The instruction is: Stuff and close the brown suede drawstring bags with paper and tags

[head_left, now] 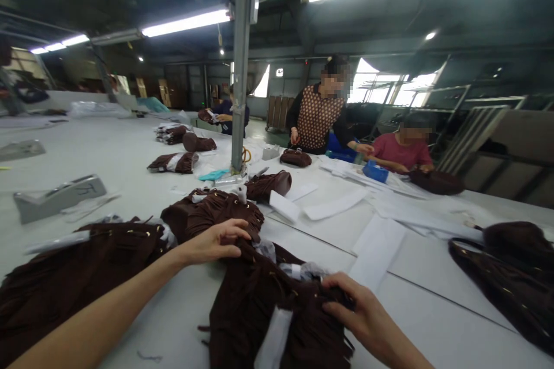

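Note:
A dark brown fringed bag [246, 300] lies in front of me, with gold eyelets along its top edge and clear plastic wrap [309, 271] in its mouth. A white paper-like strip [274, 337] hangs on its front. My left hand [220, 240] is closed at the bag's upper left edge, fingers curled and thumb underneath. At the upper right edge, my right hand [361, 305] pinches the bag's rim between thumb and fingers. Just beyond my left hand lies another brown fringed bag [208, 207].
More brown bags lie at left [86, 265] and right [515, 277]. A grey tape dispenser [60, 196] sits at left. A metal post [240, 69] rises from the table. White paper sheets [376, 248] are spread at right. Co-workers [320, 115] work across the table, one in a pink shirt [402, 153].

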